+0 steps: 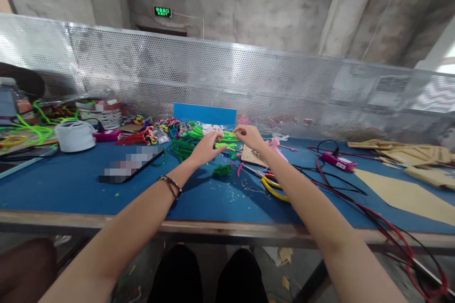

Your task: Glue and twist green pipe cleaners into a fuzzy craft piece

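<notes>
Both my arms reach out over a blue table [71,184]. My left hand [207,147] and my right hand [250,136] meet above the far middle of the table, each pinched on a bright green pipe cleaner piece [227,142] held between them. A pile of green pipe cleaners [185,144] lies just left of my hands. A small dark green fuzzy clump [222,170] rests on the table under them. A bracelet circles my left wrist.
Yellow-handled scissors [272,184] lie right of my hands, near a brown card [254,156] and pink pieces [275,147]. A phone [131,163], a white tape roll [74,136], colourful craft bits [156,132], red and black cables [355,199], wooden sheets [408,154] and a perforated metal screen [227,80] surround them.
</notes>
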The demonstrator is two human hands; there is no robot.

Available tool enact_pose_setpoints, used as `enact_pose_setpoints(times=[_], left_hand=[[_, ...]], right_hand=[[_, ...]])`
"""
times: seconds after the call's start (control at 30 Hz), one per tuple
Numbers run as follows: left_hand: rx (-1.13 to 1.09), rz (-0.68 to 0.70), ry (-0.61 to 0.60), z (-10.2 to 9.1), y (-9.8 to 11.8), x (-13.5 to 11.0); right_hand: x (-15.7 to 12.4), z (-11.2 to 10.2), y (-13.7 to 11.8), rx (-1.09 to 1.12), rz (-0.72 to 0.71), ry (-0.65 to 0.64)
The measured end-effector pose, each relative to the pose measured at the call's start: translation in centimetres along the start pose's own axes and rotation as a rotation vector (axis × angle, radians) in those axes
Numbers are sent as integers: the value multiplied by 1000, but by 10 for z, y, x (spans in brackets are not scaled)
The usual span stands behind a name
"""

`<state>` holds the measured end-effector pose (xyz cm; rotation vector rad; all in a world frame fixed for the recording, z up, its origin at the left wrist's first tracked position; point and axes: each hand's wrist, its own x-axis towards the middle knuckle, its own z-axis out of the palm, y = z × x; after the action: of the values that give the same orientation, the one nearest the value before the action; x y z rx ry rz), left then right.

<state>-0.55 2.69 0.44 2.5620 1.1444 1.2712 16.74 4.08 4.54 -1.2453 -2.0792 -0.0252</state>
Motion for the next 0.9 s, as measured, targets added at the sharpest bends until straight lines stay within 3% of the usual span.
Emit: enact_pose_setpoints(times=[0.1, 0.27, 0.43, 0.67, 0.9], left_hand=[[58, 124, 122, 0, 1, 1], [149, 93, 15, 5, 11, -2], [-142, 96, -85, 4, 17, -3], [-402, 8, -129, -1, 18, -2], [-570, -97, -237, -2, 19, -3]], right_hand=[[-15, -2, -3, 117, -13, -67], [-30, -2, -9, 667, 81, -132], [-35, 1, -18, 1078, 172, -139], [-38, 7, -21, 1205, 231, -136], [-36, 12, -24, 1226, 231, 16]])
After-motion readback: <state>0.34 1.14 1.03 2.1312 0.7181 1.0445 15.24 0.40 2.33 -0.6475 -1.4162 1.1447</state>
